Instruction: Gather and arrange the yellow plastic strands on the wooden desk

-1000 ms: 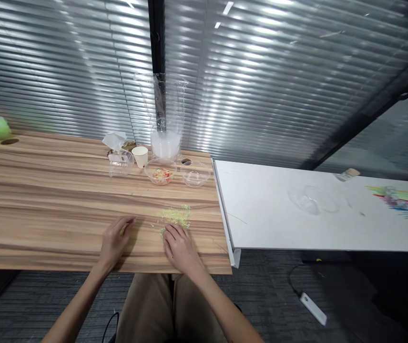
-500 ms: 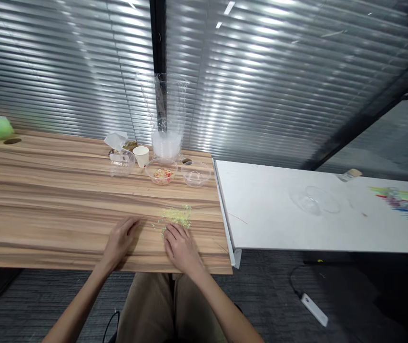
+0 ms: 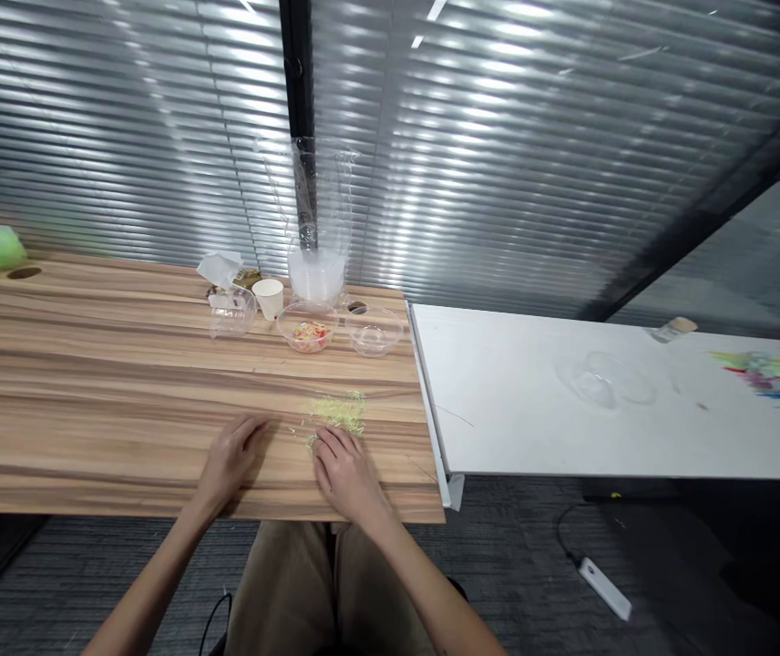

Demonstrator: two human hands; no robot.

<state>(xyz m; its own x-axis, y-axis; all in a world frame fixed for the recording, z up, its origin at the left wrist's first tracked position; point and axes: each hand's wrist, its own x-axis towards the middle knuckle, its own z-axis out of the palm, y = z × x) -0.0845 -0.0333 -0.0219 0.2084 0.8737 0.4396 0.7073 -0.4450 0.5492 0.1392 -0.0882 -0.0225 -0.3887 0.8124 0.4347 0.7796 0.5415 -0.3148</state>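
A small loose heap of yellow-green shreds [image 3: 341, 412] lies on the wood-grain table, with a few stray bits around its left and lower edges. My right hand [image 3: 345, 469] rests palm down at the heap's near edge, fingers lying forward and touching the lowest shreds. Nothing shows between those fingers. To the left, apart from the heap, my left hand [image 3: 230, 460] rests on its side on the wood with fingers loosely bent and nothing visible in them.
Behind the heap stand a clear bowl of red and yellow bits [image 3: 309, 335], another clear bowl [image 3: 374, 337], a paper cup [image 3: 269, 298] and a plastic bag of white cups [image 3: 317, 273]. A white table [image 3: 499, 392] adjoins on the right, holding clear lids and coloured strips.
The view has shifted very slightly. Both hands and the heap of shreds stay in the same places.
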